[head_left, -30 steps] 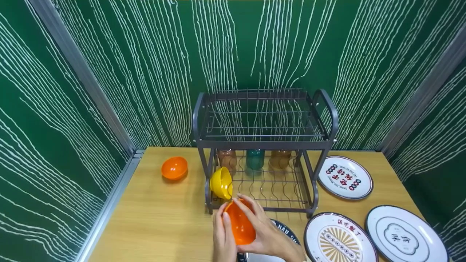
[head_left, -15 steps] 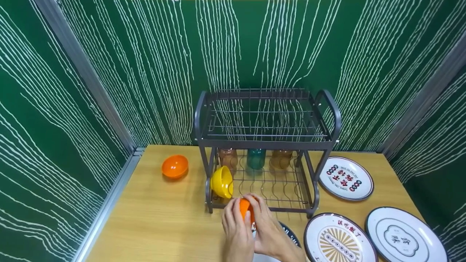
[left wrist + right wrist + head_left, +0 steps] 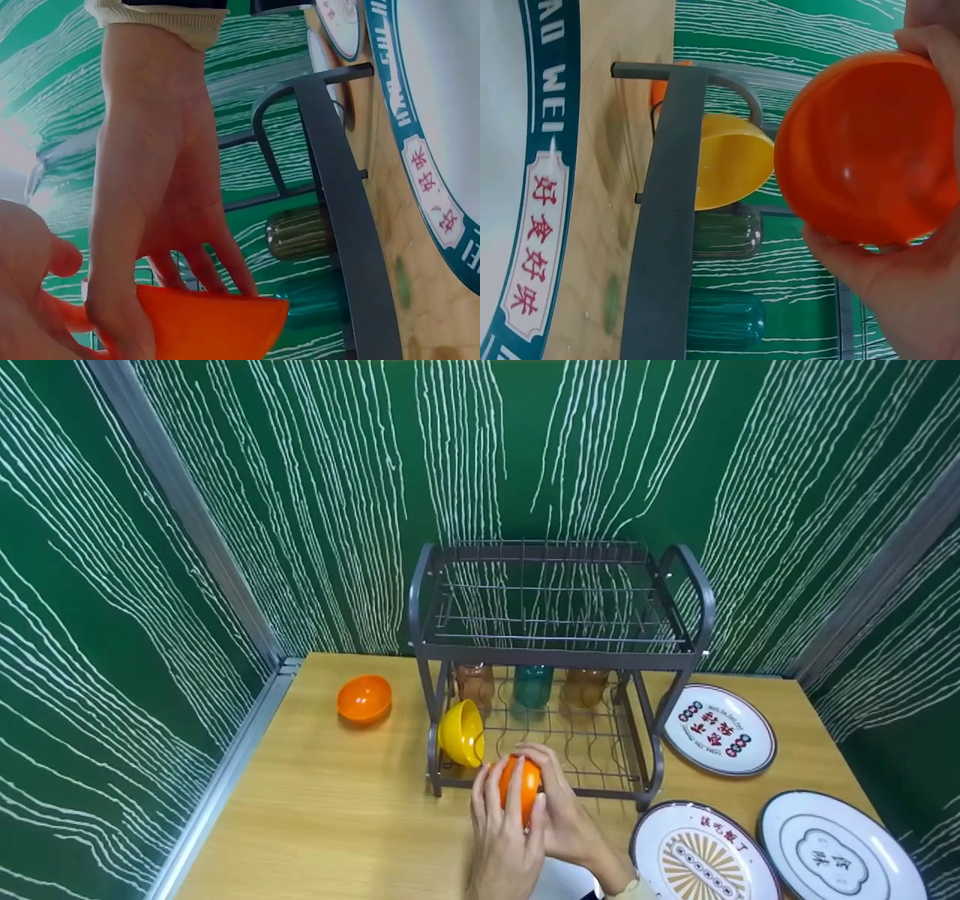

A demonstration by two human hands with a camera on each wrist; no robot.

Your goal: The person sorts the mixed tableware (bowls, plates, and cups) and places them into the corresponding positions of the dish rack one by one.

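Both hands hold an orange bowl [image 3: 529, 780] just in front of the rack's lower tier. My left hand [image 3: 504, 836] curls its fingers over the near left side of the bowl, while my right hand [image 3: 566, 817] grips it from the right. The bowl is tipped on its side, and its hollow inside shows in the right wrist view. A yellow bowl [image 3: 460, 733] leans on its side at the left of the lower tier of the dark metal dish rack [image 3: 555, 656]. Part of the held bowl is hidden behind the fingers.
A second orange bowl [image 3: 364, 699] sits on the table left of the rack. Behind the wires stand a pinkish glass [image 3: 475, 686], a teal glass [image 3: 532, 686] and an amber glass [image 3: 585, 688]. Several plates lie at the right, including a sunburst plate [image 3: 705, 855]; another plate [image 3: 562, 879] is under the hands.
The hands have moved slightly right and turned the orange bowl, so that its inside no longer faces the head camera. The left fingers have come over its outer side.
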